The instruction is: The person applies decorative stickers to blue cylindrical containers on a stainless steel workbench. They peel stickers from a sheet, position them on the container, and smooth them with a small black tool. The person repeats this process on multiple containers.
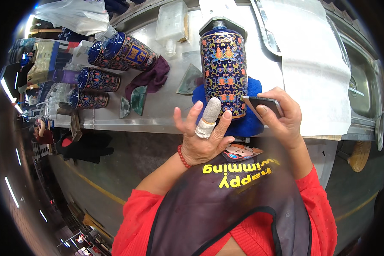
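Observation:
A dark blue bottle point(225, 64) with a colourful floral pattern lies on its side in front of me, its neck pointing away. Its near end rests on a bright blue cloth point(255, 87). My left hand point(205, 136) is at that near end with its fingers spread, and a grey-white sleeve point(211, 112) covers one finger. Those fingertips overlap the bottle; whether they touch it I cannot tell. In my right hand point(286, 116), pinched between thumb and fingers, is a flat dark rectangular plate point(266, 103) with a pale edge, its corner close beside the bottle's right side.
Several similar patterned bottles point(99, 80) stand at the left, near a purple cloth point(151, 76). Green glass-like pieces point(138, 100) lie on the metal table point(170, 112). A clear plastic box point(170, 21) is at the back. White sheeting point(313, 68) covers the right side, beside a metal sink point(365, 96).

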`<state>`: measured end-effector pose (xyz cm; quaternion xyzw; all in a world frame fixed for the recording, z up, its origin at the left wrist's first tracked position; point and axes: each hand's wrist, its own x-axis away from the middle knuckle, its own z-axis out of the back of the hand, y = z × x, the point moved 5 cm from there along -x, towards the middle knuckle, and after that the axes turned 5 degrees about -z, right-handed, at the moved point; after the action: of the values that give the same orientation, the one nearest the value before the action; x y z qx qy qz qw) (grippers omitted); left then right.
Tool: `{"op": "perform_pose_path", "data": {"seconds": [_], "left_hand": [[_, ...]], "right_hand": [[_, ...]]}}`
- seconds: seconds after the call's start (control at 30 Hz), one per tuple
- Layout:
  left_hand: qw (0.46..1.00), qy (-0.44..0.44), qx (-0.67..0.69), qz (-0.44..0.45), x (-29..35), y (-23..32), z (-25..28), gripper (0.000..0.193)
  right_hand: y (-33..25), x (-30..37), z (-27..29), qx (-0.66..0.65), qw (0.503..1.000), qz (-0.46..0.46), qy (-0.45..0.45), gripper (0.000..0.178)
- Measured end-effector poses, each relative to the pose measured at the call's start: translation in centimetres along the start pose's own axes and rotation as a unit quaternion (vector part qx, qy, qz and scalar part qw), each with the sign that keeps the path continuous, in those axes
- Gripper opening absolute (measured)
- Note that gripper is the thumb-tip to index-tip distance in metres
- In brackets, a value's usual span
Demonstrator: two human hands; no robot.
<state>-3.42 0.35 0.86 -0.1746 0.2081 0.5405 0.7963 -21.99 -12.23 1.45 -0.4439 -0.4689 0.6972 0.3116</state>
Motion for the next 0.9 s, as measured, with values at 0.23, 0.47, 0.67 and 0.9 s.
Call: {"op": "perform_pose_path", "data": {"seconds": [0.23,0.47,0.67,0.9], "left_hand": [[1.0,0.013,0.017,0.005,0.0,-0.1,0.1,0.047],[0.997,0.014,0.039,0.059,-2.7,-0.8,0.0,0.068],[0.998,0.018,0.033,0.059,-5.2,-1.9,0.0,0.082],[0.994,0.042,0.081,0.067,-4.6,-2.7,-0.4,0.084]], "right_hand": [[0.6,0.3,0.2,-0.003,0.999,-0.031,-0.013,0.018],[2.1,0.6,0.4,-0.007,0.998,-0.061,0.027,0.019],[-1.2,-1.6,-0.3,0.121,0.986,0.107,0.03,0.028],[-3.7,-1.0,-3.2,0.197,0.903,0.278,-0.261,0.015]]}}
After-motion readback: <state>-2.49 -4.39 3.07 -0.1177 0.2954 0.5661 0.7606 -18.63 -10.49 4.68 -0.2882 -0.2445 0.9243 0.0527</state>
